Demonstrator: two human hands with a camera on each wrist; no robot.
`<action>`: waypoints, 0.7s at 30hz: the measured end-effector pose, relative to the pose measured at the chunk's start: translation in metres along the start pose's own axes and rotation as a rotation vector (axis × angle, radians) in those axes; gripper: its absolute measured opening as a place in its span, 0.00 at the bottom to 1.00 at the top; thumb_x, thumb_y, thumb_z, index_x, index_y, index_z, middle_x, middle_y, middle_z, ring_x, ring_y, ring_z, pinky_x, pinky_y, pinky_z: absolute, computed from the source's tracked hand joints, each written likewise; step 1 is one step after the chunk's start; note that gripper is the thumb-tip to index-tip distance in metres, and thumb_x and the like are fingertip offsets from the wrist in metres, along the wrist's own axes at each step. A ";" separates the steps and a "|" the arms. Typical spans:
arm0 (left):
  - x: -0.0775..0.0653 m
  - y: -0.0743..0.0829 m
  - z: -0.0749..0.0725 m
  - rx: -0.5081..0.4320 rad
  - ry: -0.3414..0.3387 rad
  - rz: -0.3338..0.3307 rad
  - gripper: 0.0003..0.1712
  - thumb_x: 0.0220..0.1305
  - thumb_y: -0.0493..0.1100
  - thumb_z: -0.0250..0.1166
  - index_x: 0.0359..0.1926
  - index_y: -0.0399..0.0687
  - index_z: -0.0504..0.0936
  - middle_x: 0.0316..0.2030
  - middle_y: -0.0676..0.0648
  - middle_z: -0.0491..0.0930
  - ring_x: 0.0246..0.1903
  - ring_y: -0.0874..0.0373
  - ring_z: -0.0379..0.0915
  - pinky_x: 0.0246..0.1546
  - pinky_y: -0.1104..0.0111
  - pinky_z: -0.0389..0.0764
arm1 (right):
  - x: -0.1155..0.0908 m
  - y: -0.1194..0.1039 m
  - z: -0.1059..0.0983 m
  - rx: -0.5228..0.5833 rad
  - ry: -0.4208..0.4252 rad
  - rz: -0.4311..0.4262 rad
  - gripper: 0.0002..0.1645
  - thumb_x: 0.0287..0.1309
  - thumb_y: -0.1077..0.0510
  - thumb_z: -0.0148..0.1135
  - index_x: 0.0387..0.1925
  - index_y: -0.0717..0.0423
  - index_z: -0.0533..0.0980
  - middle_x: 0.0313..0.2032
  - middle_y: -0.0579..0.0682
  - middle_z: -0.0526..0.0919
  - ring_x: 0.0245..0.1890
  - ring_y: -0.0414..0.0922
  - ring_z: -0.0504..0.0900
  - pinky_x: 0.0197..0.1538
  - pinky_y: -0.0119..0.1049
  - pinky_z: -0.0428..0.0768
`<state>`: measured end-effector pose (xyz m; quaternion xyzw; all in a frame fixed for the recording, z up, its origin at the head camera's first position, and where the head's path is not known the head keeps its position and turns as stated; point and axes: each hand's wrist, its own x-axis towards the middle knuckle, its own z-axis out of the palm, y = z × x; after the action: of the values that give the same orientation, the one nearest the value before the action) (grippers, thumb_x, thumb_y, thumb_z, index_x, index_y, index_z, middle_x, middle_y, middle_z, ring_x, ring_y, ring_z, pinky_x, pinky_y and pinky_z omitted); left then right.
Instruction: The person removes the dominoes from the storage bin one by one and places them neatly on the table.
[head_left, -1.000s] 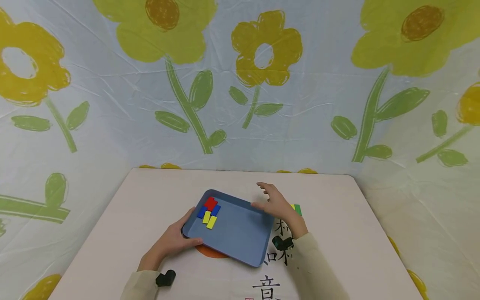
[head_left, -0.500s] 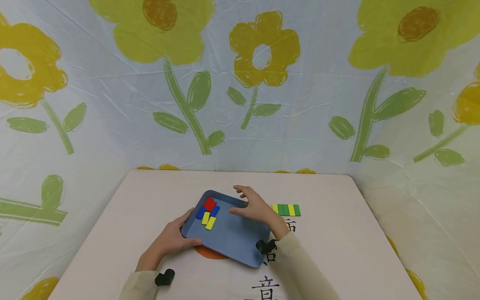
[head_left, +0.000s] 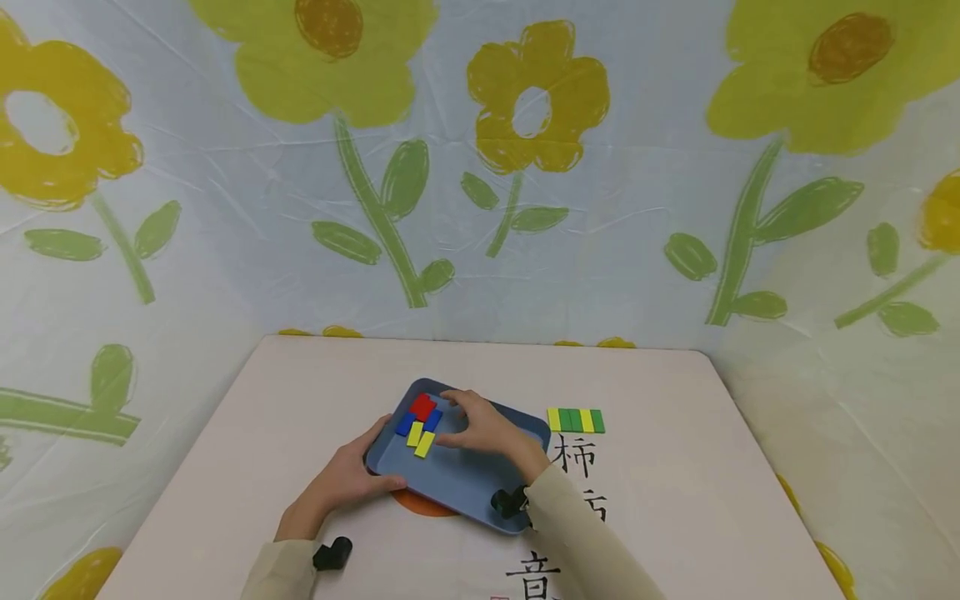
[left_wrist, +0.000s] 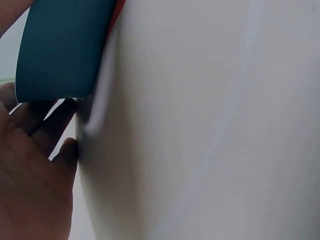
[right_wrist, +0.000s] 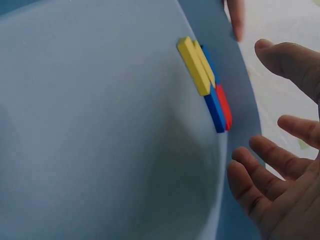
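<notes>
A blue rectangular tray [head_left: 457, 479] lies aslant on the table. My left hand [head_left: 348, 479] grips its left end, thumb at the near edge and fingers along the left side; the left wrist view shows fingers against the tray's outer wall [left_wrist: 60, 55]. Inside, at the left end, are small flat blocks: red ones [head_left: 422, 407], blue ones [head_left: 406, 424] and two yellow ones [head_left: 425, 444]. Over the tray, just right of these blocks, hovers my right hand [head_left: 487, 429], its fingers spread and holding nothing. In the right wrist view a gap separates its fingertips from the blocks.
Right of the tray, a row of green and yellow blocks [head_left: 570, 420] lies side by side on the table [head_left: 675, 467]. Black written characters [head_left: 534, 575] and an orange shape [head_left: 420, 502] mark the tabletop. A flower-printed cloth [head_left: 600, 267] hangs behind.
My right hand has moved left and lower, from the tray's right end to beside the blocks, uncovering the green and yellow row. The left hand and tray have stayed in place.
</notes>
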<state>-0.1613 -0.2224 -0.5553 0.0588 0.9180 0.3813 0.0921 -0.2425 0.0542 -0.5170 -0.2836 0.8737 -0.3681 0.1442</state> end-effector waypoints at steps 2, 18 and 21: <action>0.001 0.000 0.000 0.001 -0.008 -0.013 0.67 0.47 0.70 0.78 0.82 0.60 0.53 0.76 0.37 0.63 0.72 0.34 0.63 0.68 0.34 0.67 | 0.004 0.001 0.003 -0.017 -0.013 -0.003 0.50 0.58 0.41 0.73 0.76 0.54 0.64 0.66 0.57 0.75 0.61 0.52 0.77 0.63 0.49 0.80; 0.000 0.002 -0.002 -0.024 -0.023 -0.017 0.65 0.50 0.67 0.78 0.82 0.64 0.52 0.75 0.37 0.66 0.69 0.35 0.67 0.66 0.35 0.69 | 0.011 -0.004 0.020 -0.021 -0.086 -0.043 0.41 0.62 0.43 0.70 0.72 0.53 0.69 0.58 0.51 0.82 0.56 0.44 0.79 0.65 0.44 0.79; -0.001 0.001 0.000 -0.039 -0.024 -0.027 0.65 0.50 0.67 0.78 0.82 0.64 0.52 0.75 0.37 0.65 0.70 0.34 0.66 0.67 0.34 0.68 | 0.009 0.000 0.018 -0.029 -0.073 -0.038 0.41 0.62 0.43 0.69 0.71 0.54 0.70 0.54 0.50 0.84 0.51 0.42 0.79 0.62 0.42 0.81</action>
<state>-0.1605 -0.2221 -0.5539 0.0491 0.9100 0.3969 0.1096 -0.2414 0.0388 -0.5297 -0.3153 0.8675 -0.3475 0.1651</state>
